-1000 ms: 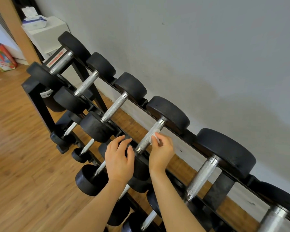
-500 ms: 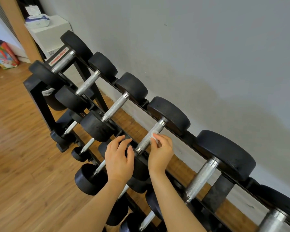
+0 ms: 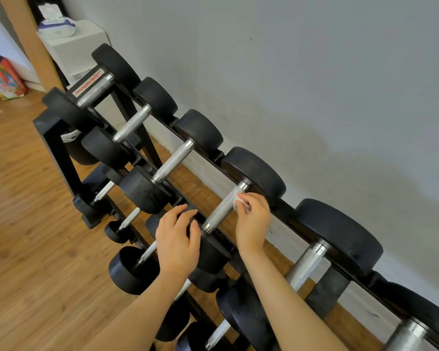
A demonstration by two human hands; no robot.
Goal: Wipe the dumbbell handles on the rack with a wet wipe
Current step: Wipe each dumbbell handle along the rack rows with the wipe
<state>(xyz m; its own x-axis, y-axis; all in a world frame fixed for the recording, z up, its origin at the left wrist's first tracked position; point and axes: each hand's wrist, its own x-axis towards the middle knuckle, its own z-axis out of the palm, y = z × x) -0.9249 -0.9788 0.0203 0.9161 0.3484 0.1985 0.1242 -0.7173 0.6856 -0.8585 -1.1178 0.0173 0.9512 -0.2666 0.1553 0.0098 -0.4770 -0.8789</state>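
On the rack's top rail, the right hand [image 3: 252,219] pinches a small crumpled wet wipe [image 3: 238,197] against the knurled steel handle [image 3: 224,207] near its far collar; the left hand [image 3: 178,239] rests open-fingered on the matte black head [image 3: 208,249]. Rough knurling could likely shred the thin wipe

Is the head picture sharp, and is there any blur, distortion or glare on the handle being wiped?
Head view: the handle and wipe are sharp; the floor at the left edge is smeared; wide-angle distortion tilts the rack; soft daylight casts a faint shadow on the wall; only mild glints on the metal.
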